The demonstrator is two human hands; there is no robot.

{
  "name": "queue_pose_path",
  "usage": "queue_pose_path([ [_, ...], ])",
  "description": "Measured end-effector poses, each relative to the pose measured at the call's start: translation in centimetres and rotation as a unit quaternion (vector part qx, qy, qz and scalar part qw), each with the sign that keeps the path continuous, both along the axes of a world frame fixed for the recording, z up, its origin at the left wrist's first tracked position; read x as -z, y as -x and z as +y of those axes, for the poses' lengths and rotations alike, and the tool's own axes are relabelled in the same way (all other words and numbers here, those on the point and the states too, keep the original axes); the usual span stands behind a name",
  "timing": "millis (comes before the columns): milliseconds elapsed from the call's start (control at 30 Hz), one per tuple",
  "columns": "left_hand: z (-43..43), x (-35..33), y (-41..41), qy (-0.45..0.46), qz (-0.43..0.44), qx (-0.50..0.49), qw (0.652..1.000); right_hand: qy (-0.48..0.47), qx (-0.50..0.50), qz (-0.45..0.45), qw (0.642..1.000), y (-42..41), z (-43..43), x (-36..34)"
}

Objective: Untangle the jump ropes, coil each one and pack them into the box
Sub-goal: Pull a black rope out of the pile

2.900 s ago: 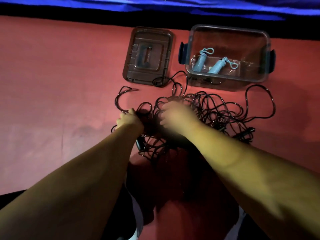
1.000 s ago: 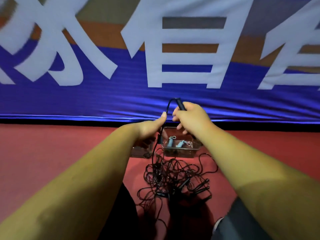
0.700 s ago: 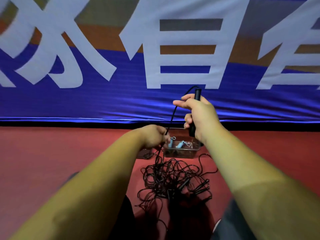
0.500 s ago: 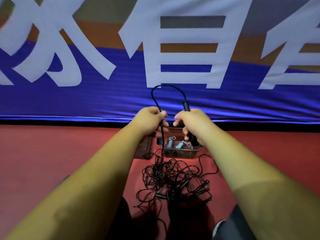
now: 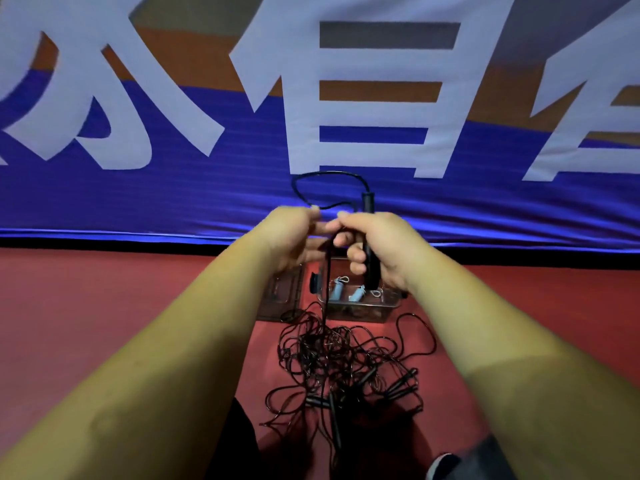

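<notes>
Big blue banner (image 5: 207, 202) with huge white characters fills the back of the scene, and below it runs the red floor (image 5: 104, 306), where all the work sits. Down in the middle, the tangle of black jump ropes (image 5: 346, 362) sprawls in a loose heap, several dark grips poking out of it. Just beyond the heap stands the clear plastic box (image 5: 394, 304), open, with the tinted plastic lid (image 5: 280, 296) lying flat beside it on its left.

Now up to the hands, raised close together in front of the banner! The right hand (image 5: 377, 244) is wrapped round a black plastic handle (image 5: 367, 207), held upright, its top showing above the fist. The left hand (image 5: 291, 237) pinches the thin black cord (image 5: 325, 173), which arcs out of that handle in a small loop and then drops straight down into the heap. Smallest of all, two pale blue handles (image 5: 335, 293) already lie inside the box.

This looks like one black rope being drawn free and wound. My call for doing it well: lift slowly and let the left fingers slide along the cord to feel for snags. Shake loops off rather than yank, since a hard pull could cinch the heap tight. Lay each turn the same size against the handle.
</notes>
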State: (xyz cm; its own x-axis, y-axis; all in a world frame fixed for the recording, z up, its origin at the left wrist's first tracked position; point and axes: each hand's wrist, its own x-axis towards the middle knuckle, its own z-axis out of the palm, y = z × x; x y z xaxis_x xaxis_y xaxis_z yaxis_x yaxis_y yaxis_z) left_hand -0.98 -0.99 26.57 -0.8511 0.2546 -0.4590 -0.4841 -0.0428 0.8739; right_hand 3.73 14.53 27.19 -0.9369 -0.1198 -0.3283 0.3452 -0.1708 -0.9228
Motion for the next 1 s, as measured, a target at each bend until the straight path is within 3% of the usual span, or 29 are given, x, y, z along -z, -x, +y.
queue_pose_path([
  [133, 0.3, 0.9, -1.0, 0.122, 0.005, 0.222, 0.967, 0.071, 0.089, 0.009, 0.993, 0.7, 1.2, -0.6],
  [233, 0.1, 2.1, -1.3, 0.135, 0.093, 0.313, 0.936, 0.11, 0.148, 0.005, 0.983, 1.0, 2.1, -0.4],
  [333, 0.0, 2.5, -1.6, 0.163, 0.113, 0.336, 0.921, 0.124, 0.18, 0.02, 0.976, 1.3, 2.6, -0.1],
  [467, 0.0, 1.4, -1.4, 0.162, 0.126, 0.231, 0.951, 0.068, 0.191, 0.03, 0.979, 1.8, 2.9, 0.2],
  [633, -0.1, -0.6, -0.9, -0.008, 0.107, 0.045, 0.993, -0.09, 0.105, -0.012, 0.99, 1.3, 2.0, 1.2],
  [833, -1.0, -1.0, 0.5, -0.181, 0.064, -0.131, 0.973, -0.107, -0.057, -0.035, 0.992, 0.5, 1.1, 2.5],
  [1000, -1.0, -1.0, 0.5, -0.202, 0.053, -0.155, 0.966, -0.135, -0.019, 0.022, 0.99, 0.4, 0.7, 2.7],
])
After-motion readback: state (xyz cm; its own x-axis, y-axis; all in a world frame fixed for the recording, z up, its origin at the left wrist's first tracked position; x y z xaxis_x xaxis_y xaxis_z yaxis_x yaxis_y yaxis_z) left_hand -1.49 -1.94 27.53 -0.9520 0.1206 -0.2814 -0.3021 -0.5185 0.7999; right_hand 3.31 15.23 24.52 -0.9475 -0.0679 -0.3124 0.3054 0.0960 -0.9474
